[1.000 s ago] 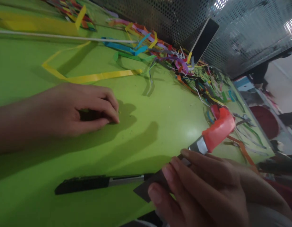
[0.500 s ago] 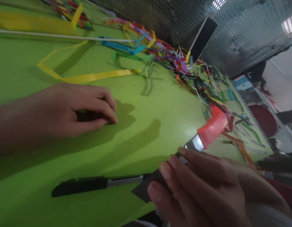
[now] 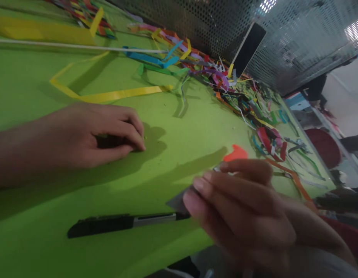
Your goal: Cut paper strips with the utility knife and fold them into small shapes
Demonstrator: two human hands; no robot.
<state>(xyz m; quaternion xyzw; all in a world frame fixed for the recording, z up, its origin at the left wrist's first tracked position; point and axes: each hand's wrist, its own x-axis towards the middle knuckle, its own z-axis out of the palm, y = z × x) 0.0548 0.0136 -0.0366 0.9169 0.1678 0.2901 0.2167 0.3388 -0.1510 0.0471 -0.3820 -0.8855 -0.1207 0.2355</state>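
Observation:
On the green table [image 3: 179, 135], my left hand [image 3: 109, 133] rests with its fingers curled and thumb near the fingertips; whether something small lies under them is hidden. My right hand [image 3: 242, 208] pinches a dark, pointed blade [image 3: 178, 200]. The blade's tip points left. Behind the fingers shows part of an orange-red handle [image 3: 235, 153], the rest covered by the hand. A black cutter [image 3: 103, 225] with a silver section lies flat in front, its right end beside the blade.
Colourful strips [image 3: 219, 79] are heaped along the table's back and right. A bent yellow strip [image 3: 118, 94] and a thin white rod [image 3: 80, 46] lie behind my left hand. A dark rectangular object [image 3: 250, 46] leans on a perforated metal panel [image 3: 193, 23].
My right hand has turned, and the orange-red handle has swung down and left, now mostly behind the fingers. The black cutter has shifted slightly in view. My left hand is nearly unchanged.

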